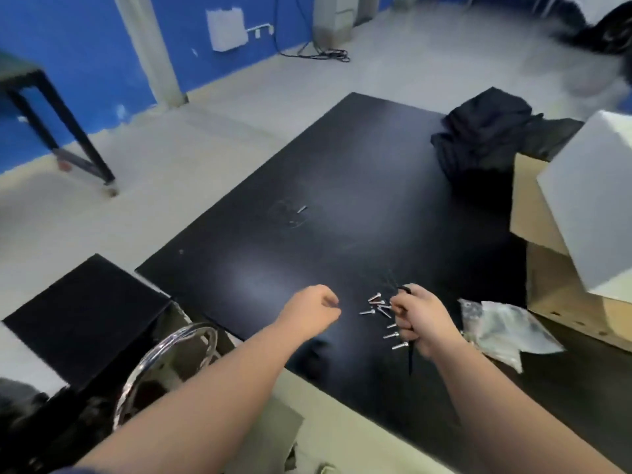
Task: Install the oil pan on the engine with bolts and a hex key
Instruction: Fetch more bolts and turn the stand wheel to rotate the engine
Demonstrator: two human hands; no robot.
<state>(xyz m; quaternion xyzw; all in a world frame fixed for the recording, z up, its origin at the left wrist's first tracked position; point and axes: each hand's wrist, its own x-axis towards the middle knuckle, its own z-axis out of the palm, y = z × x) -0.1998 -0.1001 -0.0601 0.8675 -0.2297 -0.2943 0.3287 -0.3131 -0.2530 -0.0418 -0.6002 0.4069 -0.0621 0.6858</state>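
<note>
Several silver bolts (379, 306) lie scattered on the black table (307, 217) near its front edge. My right hand (419, 318) grips a black hex key (410, 357), whose long arm sticks out below the fist toward me; the hand sits just right of the bolts. My left hand (313, 307) hovers to the left of the bolts with its fingers curled; whether it pinches anything is hidden. One more small bolt (301, 209) lies alone farther back on the table. No oil pan or engine is visible.
A clear plastic bag (502, 328) with hardware lies right of my right hand. A cardboard box (561, 268) with white foam (595, 200) stands at the right edge. Black cloth (485, 131) lies at the back right. A chrome ring (171, 364) and a black stand (85, 316) are lower left.
</note>
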